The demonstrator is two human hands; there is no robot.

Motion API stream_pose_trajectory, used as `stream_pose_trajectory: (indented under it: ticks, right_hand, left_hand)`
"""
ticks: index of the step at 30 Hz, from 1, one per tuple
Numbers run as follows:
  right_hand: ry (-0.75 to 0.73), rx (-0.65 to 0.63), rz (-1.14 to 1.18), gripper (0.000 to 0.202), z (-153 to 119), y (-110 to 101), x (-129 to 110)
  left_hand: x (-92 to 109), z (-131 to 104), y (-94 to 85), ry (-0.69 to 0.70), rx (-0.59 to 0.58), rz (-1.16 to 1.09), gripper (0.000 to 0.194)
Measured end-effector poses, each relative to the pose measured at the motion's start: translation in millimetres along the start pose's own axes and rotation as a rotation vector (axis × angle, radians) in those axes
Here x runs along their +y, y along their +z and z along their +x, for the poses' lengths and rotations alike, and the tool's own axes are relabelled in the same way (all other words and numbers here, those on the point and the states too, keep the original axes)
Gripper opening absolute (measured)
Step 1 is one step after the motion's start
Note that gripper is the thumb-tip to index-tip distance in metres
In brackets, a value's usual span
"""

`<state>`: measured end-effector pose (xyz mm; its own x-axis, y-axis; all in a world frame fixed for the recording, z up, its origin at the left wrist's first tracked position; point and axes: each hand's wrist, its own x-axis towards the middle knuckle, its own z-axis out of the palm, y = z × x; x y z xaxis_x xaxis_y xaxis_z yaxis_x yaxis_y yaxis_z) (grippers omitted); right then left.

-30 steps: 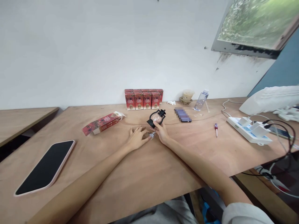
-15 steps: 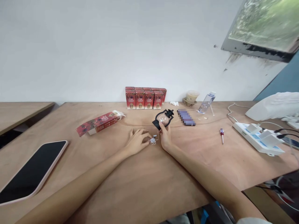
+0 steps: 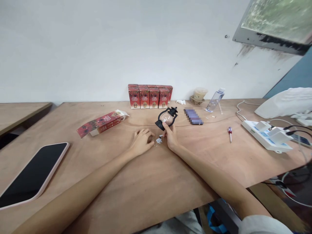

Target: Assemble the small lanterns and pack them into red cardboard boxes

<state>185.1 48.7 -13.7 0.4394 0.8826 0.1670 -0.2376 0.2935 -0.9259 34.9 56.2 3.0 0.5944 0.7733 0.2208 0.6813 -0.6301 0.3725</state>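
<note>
A small black lantern (image 3: 167, 118) with a clear globe is tilted above the table, its base toward the left. My right hand (image 3: 170, 136) grips it near the base, thumb on the globe. Below it lies a small white part (image 3: 159, 140) with thin wires. My left hand (image 3: 142, 142) rests on the table just left of that part, fingers curved and apart, with nothing seen in it.
Red boxes (image 3: 149, 98) stand by the wall; an opened red box (image 3: 102, 124) lies left. A large phone (image 3: 34, 174) is front left. Rightward are a pixelated phone (image 3: 193, 116), cup (image 3: 200, 94), bottle (image 3: 215, 100), screwdriver (image 3: 230, 134) and power strip (image 3: 265, 136).
The view has tilted, so most things sit a little higher. My left hand has drawn slightly back from the white part, and its fingers no longer touch it.
</note>
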Motion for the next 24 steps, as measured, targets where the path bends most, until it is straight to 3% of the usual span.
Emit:
stream_pose_trajectory:
  ticks: [6, 13, 24]
  right_hand:
    - [0.038, -0.002, 0.024, 0.04, 1.1, 0.0, 0.6]
    - [0.048, -0.143, -0.025, 0.041, 2.5, -0.1, 5.2]
    - [0.074, -0.097, 0.031, 0.036, 9.1, -4.2, 10.5]
  left_hand:
    - [-0.1, -1.5, 0.7, -0.017, 0.026, 0.049, 0.026]
    - [-1.9, 2.1, 0.8, -0.018, 0.012, 0.116, 0.03]
    - [-2.9, 2.8, 1.0, -0.061, 0.032, 0.064, 0.023]
